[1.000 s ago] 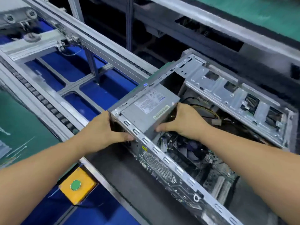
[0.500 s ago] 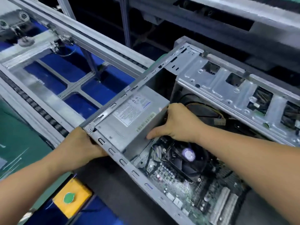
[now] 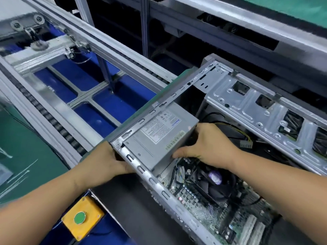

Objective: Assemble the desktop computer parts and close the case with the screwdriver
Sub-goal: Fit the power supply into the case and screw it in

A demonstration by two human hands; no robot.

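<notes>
Open computer case (image 3: 251, 110), laid on its side on the dark bench (image 3: 134, 206), side panel off. Power supply (image 3: 159, 137) (grey box, white label uppermost) is seated in the near-left corner of the case, against the frame rail. It is gripped at its inner end by the right hand (image 3: 207, 144). The outer corner of the case is clasped by the left hand (image 3: 108, 161). Motherboard (image 3: 221, 209) with fan (image 3: 215, 181) is lodged beside the supply. Yellow button box (image 3: 82, 218) is mounted at the bench edge.

Bright even overhead light, soft shadows, slight motion blur, wide-angle edge warp.
</notes>
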